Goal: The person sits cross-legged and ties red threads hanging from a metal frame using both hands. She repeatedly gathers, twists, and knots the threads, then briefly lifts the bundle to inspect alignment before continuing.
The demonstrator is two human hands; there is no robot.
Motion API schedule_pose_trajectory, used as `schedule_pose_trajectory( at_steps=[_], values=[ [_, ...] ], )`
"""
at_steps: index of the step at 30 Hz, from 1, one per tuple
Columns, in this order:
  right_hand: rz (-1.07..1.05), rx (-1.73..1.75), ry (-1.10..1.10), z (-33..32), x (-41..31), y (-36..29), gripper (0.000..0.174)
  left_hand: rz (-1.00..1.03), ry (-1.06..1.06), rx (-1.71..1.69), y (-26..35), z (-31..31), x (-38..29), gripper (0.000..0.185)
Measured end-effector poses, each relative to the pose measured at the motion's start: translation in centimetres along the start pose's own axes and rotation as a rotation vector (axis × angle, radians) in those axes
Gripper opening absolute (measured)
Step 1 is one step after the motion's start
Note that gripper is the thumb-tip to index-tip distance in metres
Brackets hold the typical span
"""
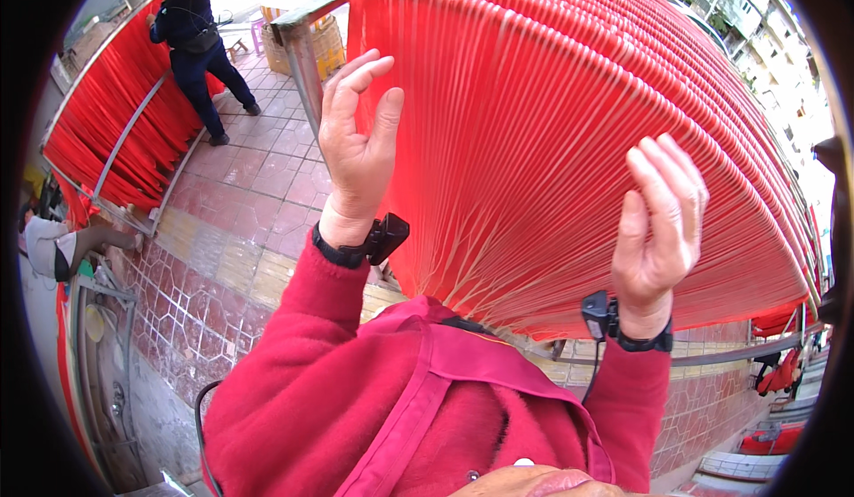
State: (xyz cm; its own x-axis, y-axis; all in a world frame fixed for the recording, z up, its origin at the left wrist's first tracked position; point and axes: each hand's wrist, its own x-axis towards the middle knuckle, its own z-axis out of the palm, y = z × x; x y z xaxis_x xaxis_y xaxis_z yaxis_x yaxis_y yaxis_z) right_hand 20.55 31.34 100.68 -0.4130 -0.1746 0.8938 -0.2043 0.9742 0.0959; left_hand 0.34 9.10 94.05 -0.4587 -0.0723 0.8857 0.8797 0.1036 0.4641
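My left hand (360, 130) is raised in front of the left edge of the red strands (454, 137), palm turned inward, thumb apart from the fingers. It holds nothing. Across from it, my right hand (660, 223) is lifted with bent fingers before the right part of the strands, also with nothing in it. Whether either hand touches them I cannot tell. The strands hang in dense rows over long poles (567, 37); pale branching cords (467, 270) run among them near my waist. Black wrist straps with small devices sit on my left (387, 238) and right (600, 313) wrists.
A wooden post (300, 63) stands by the pole ends, with a wicker basket (280, 50) behind it. At left, a person in dark clothes (197, 50) stands at another rack of red strands (127, 110). Another person (50, 247) is lower left. Tiled paving (233, 190) surrounds the racks.
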Motion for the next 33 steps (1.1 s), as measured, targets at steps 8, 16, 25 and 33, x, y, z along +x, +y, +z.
schedule_pose_trajectory(
  at_steps=[8,16,25,33],
  values=[
    [-0.006,-0.28,-0.092,0.8,3.2,3.3,0.034,0.101,-0.095,0.037,1.2,-1.3,3.1,0.018],
    [0.006,-0.245,-0.052,1.0,3.3,3.5,0.034,0.574,-0.171,0.417,2.4,-2.4,9.3,0.014],
    [-0.013,-0.298,-0.071,0.9,3.5,3.8,0.032,0.423,-0.604,0.534,3.8,-2.4,14.0,0.021],
    [-0.005,-0.296,-0.06,0.8,3.3,3.8,0.033,0.374,-0.644,0.502,3.3,-2.9,14.2,0.021]
  ],
)
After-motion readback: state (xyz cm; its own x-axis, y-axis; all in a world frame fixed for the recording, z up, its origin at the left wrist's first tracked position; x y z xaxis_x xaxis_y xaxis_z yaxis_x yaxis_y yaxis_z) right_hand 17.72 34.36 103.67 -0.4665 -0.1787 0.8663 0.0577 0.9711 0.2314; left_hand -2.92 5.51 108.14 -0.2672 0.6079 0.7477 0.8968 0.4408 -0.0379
